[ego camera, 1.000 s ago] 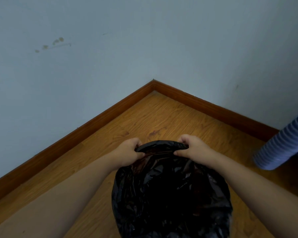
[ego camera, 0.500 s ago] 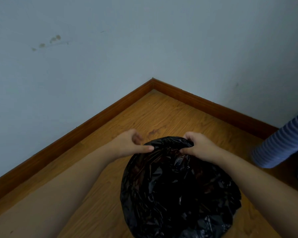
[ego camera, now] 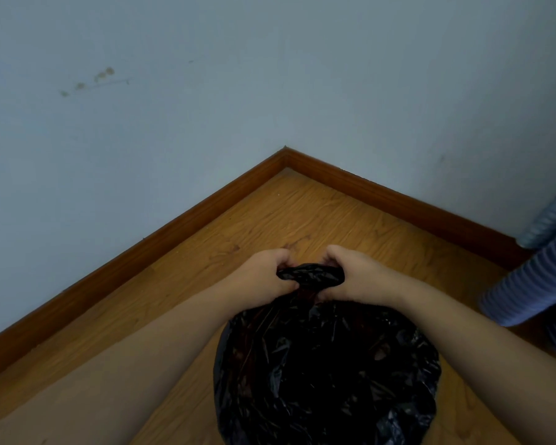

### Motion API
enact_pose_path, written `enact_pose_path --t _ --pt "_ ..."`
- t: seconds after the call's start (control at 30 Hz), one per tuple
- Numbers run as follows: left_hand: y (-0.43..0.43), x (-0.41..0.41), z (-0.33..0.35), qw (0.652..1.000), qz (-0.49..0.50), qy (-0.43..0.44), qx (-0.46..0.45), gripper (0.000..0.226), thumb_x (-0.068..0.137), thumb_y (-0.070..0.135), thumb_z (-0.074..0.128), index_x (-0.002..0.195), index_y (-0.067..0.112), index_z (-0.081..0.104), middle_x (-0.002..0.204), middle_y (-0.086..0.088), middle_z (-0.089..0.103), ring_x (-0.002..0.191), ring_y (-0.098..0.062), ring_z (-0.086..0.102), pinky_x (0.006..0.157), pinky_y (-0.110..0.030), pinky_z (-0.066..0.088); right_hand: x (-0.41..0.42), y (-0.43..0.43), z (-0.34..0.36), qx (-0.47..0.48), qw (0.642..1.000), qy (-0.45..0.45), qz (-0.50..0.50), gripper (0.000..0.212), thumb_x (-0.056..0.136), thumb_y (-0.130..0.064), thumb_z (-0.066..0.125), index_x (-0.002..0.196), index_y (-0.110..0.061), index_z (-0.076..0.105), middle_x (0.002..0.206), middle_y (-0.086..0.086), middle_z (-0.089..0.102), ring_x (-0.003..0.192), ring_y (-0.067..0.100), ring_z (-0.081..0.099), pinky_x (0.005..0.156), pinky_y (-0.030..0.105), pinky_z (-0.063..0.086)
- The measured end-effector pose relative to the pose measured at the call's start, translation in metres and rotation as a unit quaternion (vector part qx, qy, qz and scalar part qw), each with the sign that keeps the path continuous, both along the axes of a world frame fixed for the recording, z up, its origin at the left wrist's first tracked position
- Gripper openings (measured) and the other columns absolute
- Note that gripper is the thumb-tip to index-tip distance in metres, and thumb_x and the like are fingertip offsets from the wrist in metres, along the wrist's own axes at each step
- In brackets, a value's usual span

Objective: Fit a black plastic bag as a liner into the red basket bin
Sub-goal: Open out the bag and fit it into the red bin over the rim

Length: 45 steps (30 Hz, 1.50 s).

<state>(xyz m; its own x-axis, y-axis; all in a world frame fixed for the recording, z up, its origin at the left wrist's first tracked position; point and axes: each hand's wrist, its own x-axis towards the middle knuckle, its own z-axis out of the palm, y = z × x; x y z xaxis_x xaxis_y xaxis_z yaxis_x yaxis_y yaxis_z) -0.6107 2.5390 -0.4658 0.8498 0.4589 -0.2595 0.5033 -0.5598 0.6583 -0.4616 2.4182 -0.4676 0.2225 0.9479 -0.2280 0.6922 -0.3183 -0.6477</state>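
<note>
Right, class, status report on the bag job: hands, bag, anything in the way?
Left hand and right hand both gripping bunched top of crinkled black plastic bag. Red bin not visible. Blue ribbed hose at right, clear of hands.

We have the bag (ego camera: 326, 374) on the floor (ego camera: 187, 284) before the wall corner, left hand (ego camera: 264, 277) and right hand (ego camera: 357, 277) side by side on its far edge, ribbed hose (ego camera: 533, 284) to the right.
</note>
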Motion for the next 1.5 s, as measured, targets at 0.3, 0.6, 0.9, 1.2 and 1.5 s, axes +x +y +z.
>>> enact_pose_path --t 0.3,0.6,0.9,1.2,1.5 --pt "-0.003 -0.003 -0.002 1.000 0.015 -0.015 -0.001 0.015 0.079 0.016 0.065 0.084 0.023 0.053 0.084 0.003 0.057 0.074 -0.010 0.053 0.058 -0.020 0.041 -0.013 0.005 0.007 0.112 0.994 0.004 0.000 0.018 0.077 -0.022 0.069 0.090 -0.028 0.058 0.090 -0.008 0.049 0.079 0.003 0.048 0.067 0.010 0.037" --pt "-0.007 -0.006 0.002 0.998 0.031 -0.021 -0.057 0.023 0.070 0.034 0.073 0.079 0.022 0.055 0.081 -0.001 0.064 0.069 -0.011 0.060 0.060 -0.027 0.047 -0.021 0.008 -0.001 0.069 0.997 -0.031 -0.011 0.013 0.078 -0.013 0.066 0.089 -0.017 0.060 0.093 -0.005 0.053 0.089 0.011 0.052 0.078 0.024 0.042" --pt "-0.011 -0.003 0.003 0.999 0.033 -0.009 0.025 0.014 0.079 0.020 0.066 0.088 0.015 0.057 0.092 -0.007 0.065 0.078 -0.016 0.058 0.066 -0.032 0.048 -0.018 0.007 -0.009 0.076 0.994 -0.074 -0.027 0.016 0.074 -0.014 0.067 0.081 -0.020 0.054 0.088 -0.005 0.051 0.082 0.011 0.050 0.065 0.021 0.035" --pt "-0.005 -0.004 -0.001 0.998 0.037 0.008 0.056 0.016 0.077 0.019 0.068 0.082 0.016 0.053 0.086 -0.004 0.059 0.076 -0.017 0.055 0.060 -0.029 0.043 -0.010 0.005 -0.009 0.075 0.996 -0.018 -0.045 0.012 0.077 -0.030 0.069 0.078 -0.028 0.057 0.080 -0.014 0.050 0.074 0.002 0.048 0.060 0.014 0.035" --pt "-0.005 0.001 0.013 0.999 -0.040 -0.006 0.019 0.031 0.076 0.035 0.069 0.101 0.027 0.052 0.096 0.004 0.057 0.081 -0.008 0.052 0.063 -0.018 0.040 -0.023 0.013 -0.003 0.050 0.999 -0.016 0.005 0.018 0.075 -0.017 0.067 0.075 -0.024 0.051 0.071 -0.015 0.047 0.065 0.003 0.046 0.053 0.014 0.035"
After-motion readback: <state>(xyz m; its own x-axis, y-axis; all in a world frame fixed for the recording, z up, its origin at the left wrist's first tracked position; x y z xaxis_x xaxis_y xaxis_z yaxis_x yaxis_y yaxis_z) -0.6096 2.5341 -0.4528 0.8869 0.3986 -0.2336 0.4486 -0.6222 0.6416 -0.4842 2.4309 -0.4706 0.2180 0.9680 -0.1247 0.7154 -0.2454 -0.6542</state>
